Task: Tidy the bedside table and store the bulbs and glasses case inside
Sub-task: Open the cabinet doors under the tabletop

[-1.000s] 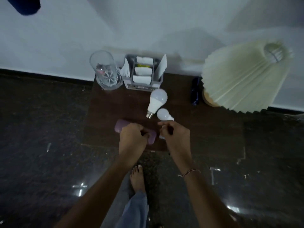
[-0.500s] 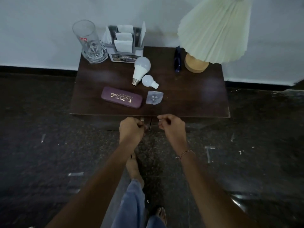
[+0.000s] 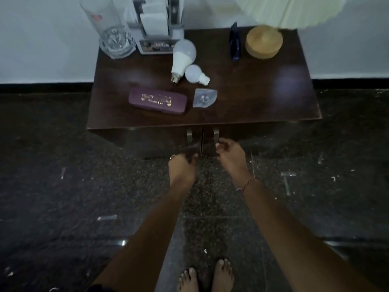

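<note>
Gold lettering on the purple glasses case (image 3: pixel 157 100) is blurred, unreadable. Red mark on the glass (image 3: pixel 109 26): illegible.

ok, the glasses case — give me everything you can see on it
The glasses case is a long, rounded, hard-looking box in dull purple, closed, with gold lettering on its lid, too blurred to read. It lies flat on the dark table, near the front edge, left of centre, its long side roughly along that edge. A small clear packet lies just to its right, apart from it; two bulbs lie behind. Nothing touches it but the tabletop; both hands are lower, at the door handles.
</note>
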`<state>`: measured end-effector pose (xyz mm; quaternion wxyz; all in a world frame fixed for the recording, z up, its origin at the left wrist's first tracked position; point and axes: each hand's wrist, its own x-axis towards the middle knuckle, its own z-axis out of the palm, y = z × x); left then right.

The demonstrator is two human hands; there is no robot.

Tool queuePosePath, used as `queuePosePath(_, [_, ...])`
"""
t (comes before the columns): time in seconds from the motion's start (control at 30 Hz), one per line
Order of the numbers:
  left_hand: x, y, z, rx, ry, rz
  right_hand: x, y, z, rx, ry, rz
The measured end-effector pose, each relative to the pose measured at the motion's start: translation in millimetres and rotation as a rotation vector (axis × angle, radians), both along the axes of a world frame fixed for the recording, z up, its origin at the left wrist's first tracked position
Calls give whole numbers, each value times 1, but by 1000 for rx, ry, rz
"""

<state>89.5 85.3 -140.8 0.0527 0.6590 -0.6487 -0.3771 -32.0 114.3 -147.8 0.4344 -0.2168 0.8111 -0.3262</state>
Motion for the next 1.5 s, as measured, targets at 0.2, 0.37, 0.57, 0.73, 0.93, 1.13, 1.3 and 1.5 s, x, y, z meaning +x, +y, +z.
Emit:
queuePosePath(0.2, [-11, -13, -31, 50, 123, 144, -4, -4, -22, -99, -29, -21])
queuePosePath(0.37, [-22, -29, -40, 110, 406, 364, -7, -14, -27, -164, -118, 2])
queuePosePath(0.57, [-22, -39, -38, 219, 519, 484, -7, -20, -26, -189, -304, -165])
queuePosePath(0.73, [-12, -24, -28, 251, 547, 538, -7, -3, -33, -163, -259, -168])
queuePosePath(0.93, [19, 5, -36, 312, 558, 610, -6, 18, -30, -41, -299, -160])
queuePosePath(1.13, [7, -1, -30, 338, 157, 564, 4, 2, -16, 18, -363, -335])
queuePosePath(1.3, [-4, -17, -32, 308, 184, 535, 4, -27, -8, 50, -289, -530])
queuePosePath(1.5, [40, 10, -9, 244, 200, 459, 15, 12, 9, 16, -294, -464])
